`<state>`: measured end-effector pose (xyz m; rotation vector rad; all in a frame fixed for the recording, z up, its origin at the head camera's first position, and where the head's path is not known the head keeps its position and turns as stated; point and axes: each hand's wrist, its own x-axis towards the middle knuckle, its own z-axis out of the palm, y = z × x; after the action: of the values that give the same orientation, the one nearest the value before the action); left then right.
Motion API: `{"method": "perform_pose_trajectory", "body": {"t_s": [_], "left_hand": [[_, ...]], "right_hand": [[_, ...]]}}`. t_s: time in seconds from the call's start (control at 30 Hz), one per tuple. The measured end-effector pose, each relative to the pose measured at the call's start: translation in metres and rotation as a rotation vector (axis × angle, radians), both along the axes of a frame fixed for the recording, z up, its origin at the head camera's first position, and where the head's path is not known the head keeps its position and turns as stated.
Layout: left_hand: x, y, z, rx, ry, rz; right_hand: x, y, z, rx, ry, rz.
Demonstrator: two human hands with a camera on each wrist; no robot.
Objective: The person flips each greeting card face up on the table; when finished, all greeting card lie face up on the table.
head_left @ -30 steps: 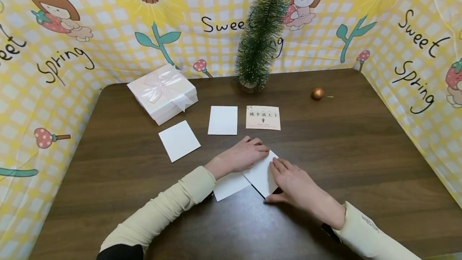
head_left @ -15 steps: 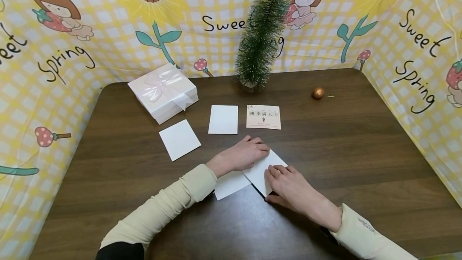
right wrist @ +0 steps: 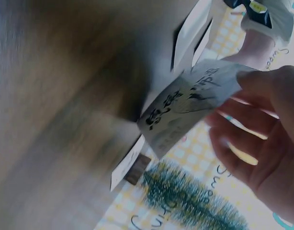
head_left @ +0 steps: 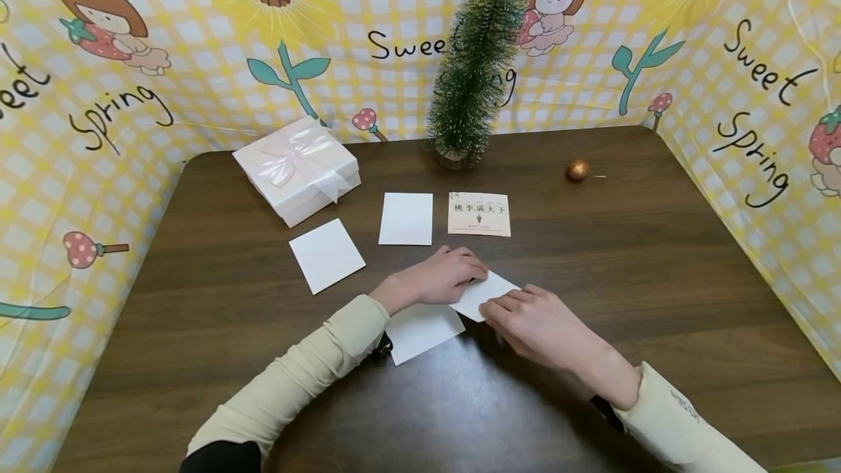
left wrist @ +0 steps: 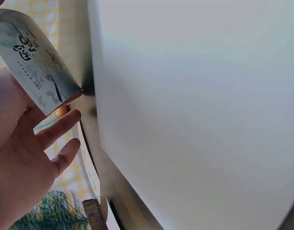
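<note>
A thin white card [head_left: 482,296] is raised off the table between my two hands, its near part lifted and tilted. Its underside, seen in the left wrist view as a grey-blue printed card [left wrist: 39,62] with black brush writing, is slightly bowed. My left hand [head_left: 443,276] grips the left side, with two fingers spread free of it. On the right, my right hand [head_left: 539,327] pinches the near right part, its thumb [right wrist: 259,81] on the printed face. A second white card [head_left: 423,334] lies flat below my left wrist, partly covered by it.
Two white cards, one tilted [head_left: 326,256] and one straight [head_left: 405,219], and a printed card [head_left: 479,214] lie beyond my hands. Behind them stand a white gift box [head_left: 296,166] with ribbon and a small artificial tree [head_left: 473,79]. A copper ball ornament [head_left: 577,171] sits at right.
The card lay flat beneath both hands before. My right hand first slid left across it, then raised its near part off the table. My left hand shifted only slightly.
</note>
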<state>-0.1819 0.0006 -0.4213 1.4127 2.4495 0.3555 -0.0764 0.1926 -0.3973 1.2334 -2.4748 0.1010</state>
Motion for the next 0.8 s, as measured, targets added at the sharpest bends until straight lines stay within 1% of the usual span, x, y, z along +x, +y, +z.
{"method": "perform_pose_trajectory", "body": {"t_s": [0.07,0.13,0.27,0.33,0.4,0.47,0.5,0.53,0.57,0.6,0.63,0.7,0.77,0.8], "left_hand": [[-0.002,-0.003,0.001,0.054,-0.047,0.011],[-0.005,-0.006,0.003,0.12,-0.092,0.005],[-0.01,-0.013,0.007,0.241,-0.234,-0.004],[-0.01,-0.018,0.01,0.285,-0.323,0.019],[-0.01,-0.023,0.012,0.306,-0.398,0.057],[-0.008,-0.028,0.015,0.323,-0.448,0.081],[-0.007,-0.03,0.016,0.324,-0.455,0.088],[-0.006,-0.031,0.016,0.324,-0.449,0.09],[-0.005,-0.031,0.016,0.323,-0.428,0.087],[-0.004,-0.032,0.016,0.325,-0.382,0.078],[-0.003,-0.032,0.015,0.329,-0.322,0.066],[0.0,-0.03,0.014,0.344,-0.175,0.047],[0.002,-0.029,0.012,0.374,-0.025,0.04],[0.003,-0.028,0.012,0.394,0.037,0.042]], "right_hand": [[-0.004,0.002,0.002,-0.024,0.041,0.01],[-0.009,0.003,0.003,-0.045,0.073,0.014],[-0.018,0.007,0.007,-0.091,0.116,0.002],[-0.022,0.008,0.008,-0.117,0.122,-0.008],[-0.026,0.008,0.008,-0.138,0.118,-0.014],[-0.03,0.009,0.01,-0.153,0.105,-0.022],[-0.032,0.009,0.01,-0.159,0.094,-0.025],[-0.033,0.009,0.011,-0.163,0.083,-0.03],[-0.035,0.009,0.012,-0.166,0.071,-0.035],[-0.036,0.009,0.013,-0.169,0.061,-0.042],[-0.038,0.009,0.014,-0.172,0.053,-0.049],[-0.041,0.008,0.015,-0.186,0.043,-0.06],[-0.044,0.007,0.015,-0.205,0.037,-0.071],[-0.045,0.006,0.015,-0.218,0.028,-0.077]]}}
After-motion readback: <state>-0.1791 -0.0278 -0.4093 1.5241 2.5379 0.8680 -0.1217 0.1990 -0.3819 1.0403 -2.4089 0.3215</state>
